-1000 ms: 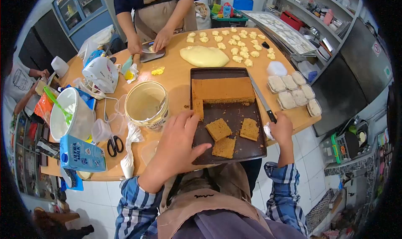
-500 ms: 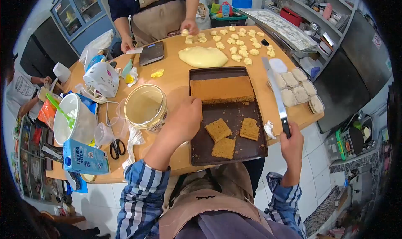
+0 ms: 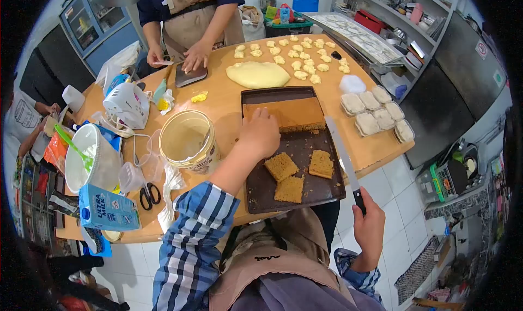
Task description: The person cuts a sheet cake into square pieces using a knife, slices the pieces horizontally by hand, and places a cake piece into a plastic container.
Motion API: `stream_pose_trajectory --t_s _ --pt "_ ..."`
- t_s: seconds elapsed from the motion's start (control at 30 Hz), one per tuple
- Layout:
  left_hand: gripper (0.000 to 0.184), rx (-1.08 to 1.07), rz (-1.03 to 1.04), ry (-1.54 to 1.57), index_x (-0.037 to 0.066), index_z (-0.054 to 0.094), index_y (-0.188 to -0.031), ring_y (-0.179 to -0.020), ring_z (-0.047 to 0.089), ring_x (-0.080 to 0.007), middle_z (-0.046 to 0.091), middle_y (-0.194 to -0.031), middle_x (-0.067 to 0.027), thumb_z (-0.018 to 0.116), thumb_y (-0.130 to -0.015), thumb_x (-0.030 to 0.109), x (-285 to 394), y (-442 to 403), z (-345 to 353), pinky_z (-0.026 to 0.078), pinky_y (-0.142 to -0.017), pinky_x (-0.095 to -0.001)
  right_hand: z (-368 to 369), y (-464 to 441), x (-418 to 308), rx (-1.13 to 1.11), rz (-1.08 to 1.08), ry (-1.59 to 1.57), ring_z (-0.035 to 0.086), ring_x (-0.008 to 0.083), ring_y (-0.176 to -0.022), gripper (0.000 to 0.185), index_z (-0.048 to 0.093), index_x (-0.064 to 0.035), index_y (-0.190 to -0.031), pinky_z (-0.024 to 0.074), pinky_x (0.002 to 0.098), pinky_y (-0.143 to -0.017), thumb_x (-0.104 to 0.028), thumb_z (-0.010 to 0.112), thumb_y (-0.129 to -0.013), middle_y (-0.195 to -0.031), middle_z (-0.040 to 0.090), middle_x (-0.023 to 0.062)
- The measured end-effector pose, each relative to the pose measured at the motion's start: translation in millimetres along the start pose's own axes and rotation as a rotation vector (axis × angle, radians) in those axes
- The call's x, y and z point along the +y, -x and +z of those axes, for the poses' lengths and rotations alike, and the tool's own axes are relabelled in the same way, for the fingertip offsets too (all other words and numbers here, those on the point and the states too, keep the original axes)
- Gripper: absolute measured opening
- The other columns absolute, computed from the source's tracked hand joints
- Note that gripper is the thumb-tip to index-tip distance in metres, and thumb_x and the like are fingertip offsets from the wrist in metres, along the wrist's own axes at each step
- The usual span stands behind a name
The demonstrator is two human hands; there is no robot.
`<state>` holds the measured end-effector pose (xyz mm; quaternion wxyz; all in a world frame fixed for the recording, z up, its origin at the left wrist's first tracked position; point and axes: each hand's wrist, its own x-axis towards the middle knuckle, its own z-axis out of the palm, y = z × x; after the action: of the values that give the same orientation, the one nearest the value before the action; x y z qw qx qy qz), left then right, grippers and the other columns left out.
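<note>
Clearly, the right hand (image 3: 369, 221) had its fingers wrapped around the handle of a knife (image 3: 345, 159), whose blade slanted along the right edge of the dark tray (image 3: 327, 188). The left hand (image 3: 260, 138) was over the left end of the cake block (image 3: 300, 112) (fingers loosely bent; whether they gripped it, I couldn't tell), which lay across the tray's far end, beyond three cut pieces (image 3: 289, 189).

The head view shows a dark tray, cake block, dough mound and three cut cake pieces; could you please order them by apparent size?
1. Dark tray
2. Cake block, partly hidden by the left hand
3. Dough mound
4. Three cut cake pieces, too alike to rank among themselves
</note>
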<state>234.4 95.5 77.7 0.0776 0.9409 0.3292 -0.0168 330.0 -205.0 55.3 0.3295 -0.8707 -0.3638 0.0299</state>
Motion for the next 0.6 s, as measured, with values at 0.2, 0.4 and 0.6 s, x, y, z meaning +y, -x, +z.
stream_pose_trajectory --t_s 0.2,0.4,0.6 --pt "0.058 0.041 0.075 -0.051 0.000 0.049 -0.123 -0.133 0.031 -0.0280 0.041 -0.136 -0.0141 0.069 -0.080 0.034 19 -31 -3 0.033 -0.103 -0.0468 -10 10 2 -0.068 -0.016 0.040 0.060 0.0400 -0.078 0.040 0.055 -0.0019 -0.120 0.0460 0.0458 -0.068 -0.005 0.059 -0.080 -0.086 0.063 0.0222" --pt "0.069 0.032 0.156 0.002 0.000 0.045 -0.127 -0.133 0.031 -0.0300 0.040 -0.137 -0.0162 0.072 -0.076 0.037 29 -69 1 0.031 -0.105 -0.0476 -19 10 -2 -0.095 0.057 0.090 0.062 0.0398 -0.081 0.041 0.058 -0.0013 -0.117 0.0487 0.0408 -0.069 -0.001 0.061 -0.077 -0.087 0.064 0.0242" --pt "0.085 -0.008 0.200 0.022 0.001 0.037 -0.135 -0.138 0.023 -0.0322 0.028 -0.147 -0.0191 0.076 -0.071 0.040 48 -96 11 0.025 -0.109 -0.0490 -19 3 -1 -0.183 0.042 0.270 0.059 0.0396 -0.068 0.040 0.057 -0.0058 -0.118 0.0446 0.0482 -0.061 -0.009 0.062 -0.079 -0.074 0.062 0.0208"
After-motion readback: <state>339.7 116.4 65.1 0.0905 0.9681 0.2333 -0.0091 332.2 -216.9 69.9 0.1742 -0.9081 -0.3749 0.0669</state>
